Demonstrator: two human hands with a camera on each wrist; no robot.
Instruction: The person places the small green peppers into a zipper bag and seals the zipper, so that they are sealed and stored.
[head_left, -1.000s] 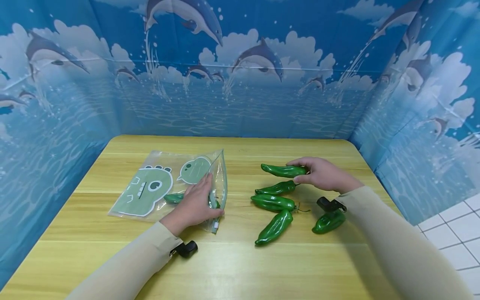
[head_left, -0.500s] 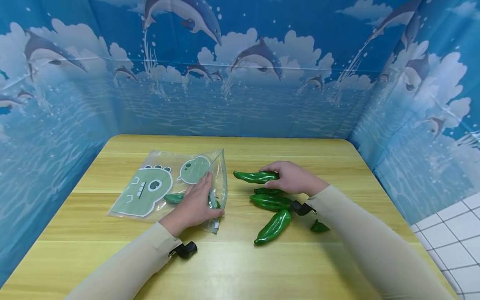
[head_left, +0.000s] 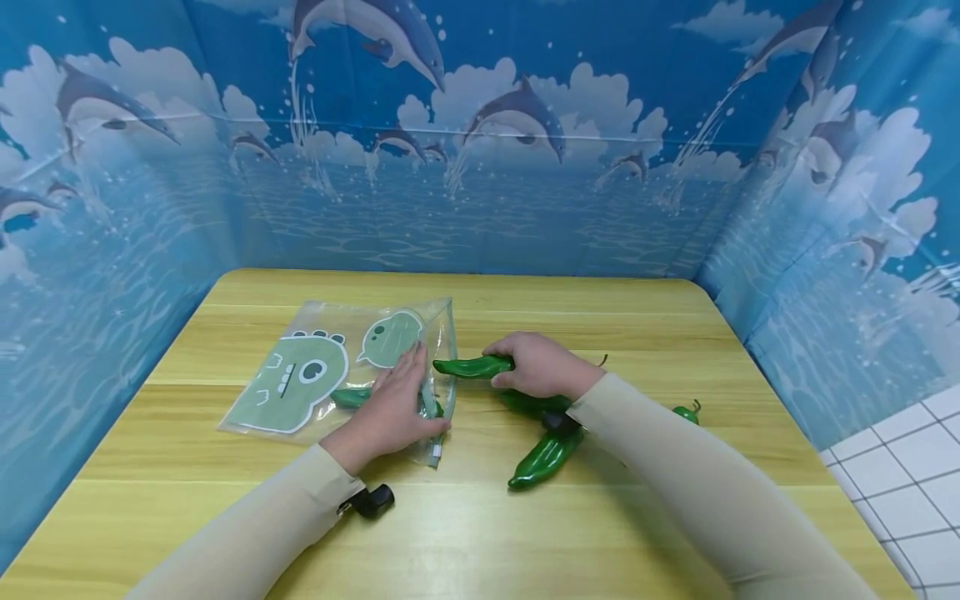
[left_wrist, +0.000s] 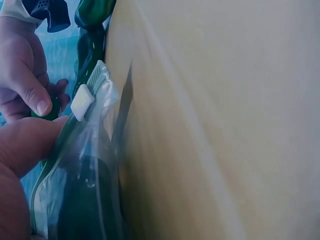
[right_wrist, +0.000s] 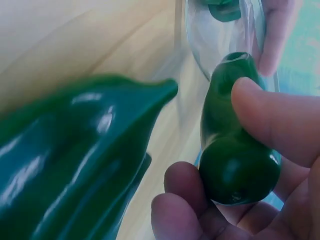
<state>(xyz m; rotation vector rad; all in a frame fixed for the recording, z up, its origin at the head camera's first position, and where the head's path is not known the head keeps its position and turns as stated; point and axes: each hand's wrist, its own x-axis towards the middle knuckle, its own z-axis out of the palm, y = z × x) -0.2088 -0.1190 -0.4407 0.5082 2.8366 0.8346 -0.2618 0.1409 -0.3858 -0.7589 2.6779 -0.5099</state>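
Observation:
A clear zip bag point(head_left: 303, 379) with green cartoon monster prints lies flat, its mouth towards the right and gaping. My left hand point(head_left: 386, 414) holds the bag at that mouth, thumb along the zip edge near the white slider point(left_wrist: 82, 102). Inside the bag, partly under this hand, is a green pepper point(head_left: 347, 397). My right hand point(head_left: 536, 367) pinches another green pepper point(head_left: 471, 367) between thumb and fingers; its tip points left and overlaps the bag's opening in the head view. In the right wrist view, this pepper point(right_wrist: 240, 170) shows stem end nearest.
Below my right hand lie more peppers, one at the front point(head_left: 546, 460) and one behind it point(head_left: 525, 405), partly hidden by the wrist. Another pepper point(head_left: 686, 412) peeks out beyond the right sleeve. The wooden table point(head_left: 465, 533) is walled by a dolphin-print curtain point(head_left: 480, 217).
My right hand has carried its pepper left and slightly nearer, from the loose peppers to the bag's mouth. My left hand stays on the bag.

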